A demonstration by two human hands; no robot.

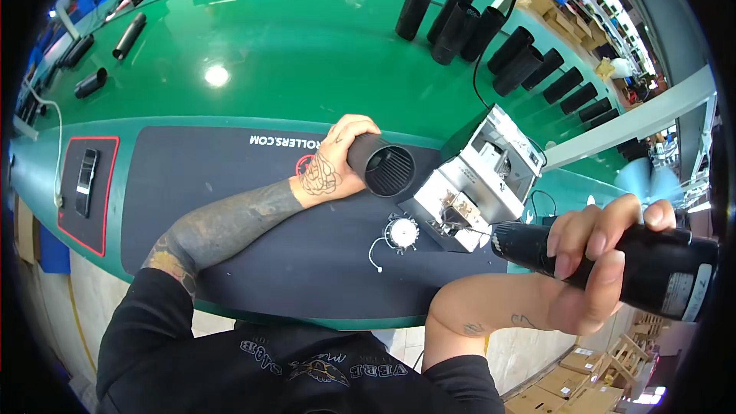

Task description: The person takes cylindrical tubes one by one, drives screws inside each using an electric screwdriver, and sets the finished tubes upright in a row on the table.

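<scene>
left hand [331, 165] wrapped around a black ribbed tube [381, 167], open grille end facing up, over the dark mat [230, 184] on the green workbench [268, 54]. right hand [594, 261] clenched on a black electric screwdriver [613, 257], tip toward a small metal fixture [479, 176]. round white motor part [400, 233] with wire lying on the mat just beside the fixture. more black tubes [498, 38] lined up well apart at the far edge.

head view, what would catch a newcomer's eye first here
The two hands: the left hand grips a black ribbed tube over the dark mat, and the right hand holds a black power tool at lower right. Between them sits a silver metal fixture.
</scene>
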